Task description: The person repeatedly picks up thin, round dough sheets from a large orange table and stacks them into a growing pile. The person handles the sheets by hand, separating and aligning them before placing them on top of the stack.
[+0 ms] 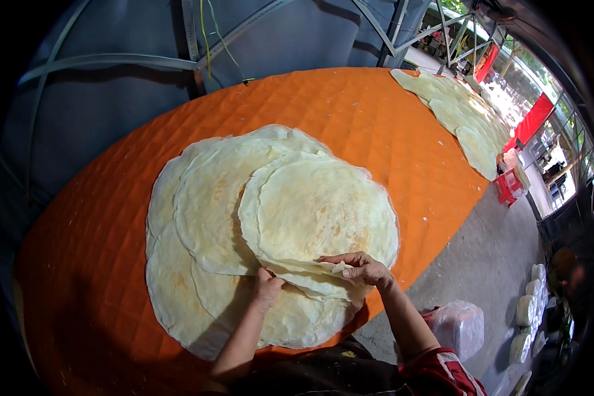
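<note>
Large, thin round flatbreads, pale with light brown patches, lie in overlapping piles on an orange quilted cloth. The top flatbread of the right-hand pile has its near edge lifted and partly folded. My right hand pinches that edge between thumb and fingers, at the pile's near right. At the near left of the same pile, my left hand is closed on the edge of the sheets, its fingertips partly hidden beneath. Other flatbreads spread out to the left and below my hands.
More flatbreads lie at the cloth's far right end. A red stool stands on the concrete floor beyond. A clear plastic-wrapped bundle is near my right elbow, with several white wrapped stacks farther right. A grey sheet wall with metal bars borders the far side.
</note>
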A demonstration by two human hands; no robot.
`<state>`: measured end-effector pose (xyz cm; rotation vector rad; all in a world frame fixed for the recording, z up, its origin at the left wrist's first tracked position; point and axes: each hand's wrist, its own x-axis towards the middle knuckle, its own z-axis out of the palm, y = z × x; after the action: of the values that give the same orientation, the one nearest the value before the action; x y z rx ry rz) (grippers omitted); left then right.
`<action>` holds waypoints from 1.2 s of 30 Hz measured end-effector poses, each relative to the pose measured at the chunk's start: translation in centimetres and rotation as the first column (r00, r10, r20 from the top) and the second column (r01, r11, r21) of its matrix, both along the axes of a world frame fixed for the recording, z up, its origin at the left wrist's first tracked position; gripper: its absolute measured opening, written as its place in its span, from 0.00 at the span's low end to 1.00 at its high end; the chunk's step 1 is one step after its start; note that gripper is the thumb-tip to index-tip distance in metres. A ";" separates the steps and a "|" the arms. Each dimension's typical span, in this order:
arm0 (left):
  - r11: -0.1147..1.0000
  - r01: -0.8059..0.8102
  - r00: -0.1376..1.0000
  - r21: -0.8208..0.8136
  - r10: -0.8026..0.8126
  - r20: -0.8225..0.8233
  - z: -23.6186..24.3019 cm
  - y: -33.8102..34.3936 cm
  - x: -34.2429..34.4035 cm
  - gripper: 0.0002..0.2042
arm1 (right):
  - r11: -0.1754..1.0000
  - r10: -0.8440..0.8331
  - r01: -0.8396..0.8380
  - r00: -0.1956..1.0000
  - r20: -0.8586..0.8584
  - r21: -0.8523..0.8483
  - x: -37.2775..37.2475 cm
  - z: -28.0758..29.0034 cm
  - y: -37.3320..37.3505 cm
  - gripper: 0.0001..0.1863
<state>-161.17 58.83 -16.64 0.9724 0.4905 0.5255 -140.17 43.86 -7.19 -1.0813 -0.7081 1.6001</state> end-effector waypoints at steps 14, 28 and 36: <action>0.990 -0.130 0.991 -0.053 0.128 -0.031 2.9 -0.9 -0.4 0.25 | 0.832 -0.550 -0.182 -0.158 0.820 0.524 -5.8 11.4 2.3 0.26; 0.967 -0.249 0.955 0.051 0.236 0.178 2.0 -1.8 1.9 0.25 | 0.922 -0.386 -0.068 -0.129 0.913 0.381 -8.1 1.0 2.7 0.21; 0.909 -0.191 0.956 -0.371 0.258 0.139 2.3 -0.5 0.2 0.20 | 0.871 -0.483 -0.125 -0.398 0.780 0.476 -3.4 16.5 3.0 0.21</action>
<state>-160.96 58.29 -14.37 0.5161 0.5117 0.7020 -143.62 46.85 9.28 -2.0214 -1.7105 -0.4645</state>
